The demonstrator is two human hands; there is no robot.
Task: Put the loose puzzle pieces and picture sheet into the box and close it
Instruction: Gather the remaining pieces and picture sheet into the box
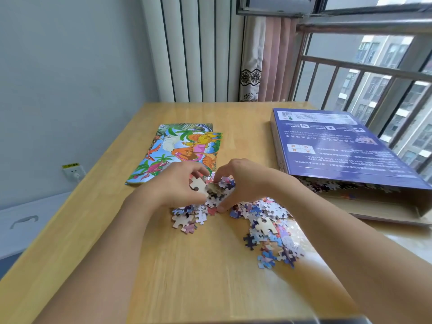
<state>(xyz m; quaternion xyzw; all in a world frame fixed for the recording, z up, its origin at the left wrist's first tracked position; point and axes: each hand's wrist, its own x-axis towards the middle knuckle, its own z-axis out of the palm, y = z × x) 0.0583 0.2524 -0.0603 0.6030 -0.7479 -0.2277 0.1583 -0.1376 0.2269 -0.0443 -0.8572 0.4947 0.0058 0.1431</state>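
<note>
Scattered near on the wooden table (117,265): loose puzzle pieces (268,232), too many to count. Cupped together over them, left hand (177,188) and right hand (243,181), fingers curled round a clump. Beyond: one picture sheet (180,148), one box (339,150), lid ajar.

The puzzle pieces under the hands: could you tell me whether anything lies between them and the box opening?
Nothing visible does. Bare table runs from the puzzle pieces to the box, whose open side faces them, flap raised, with pieces already inside.
</note>
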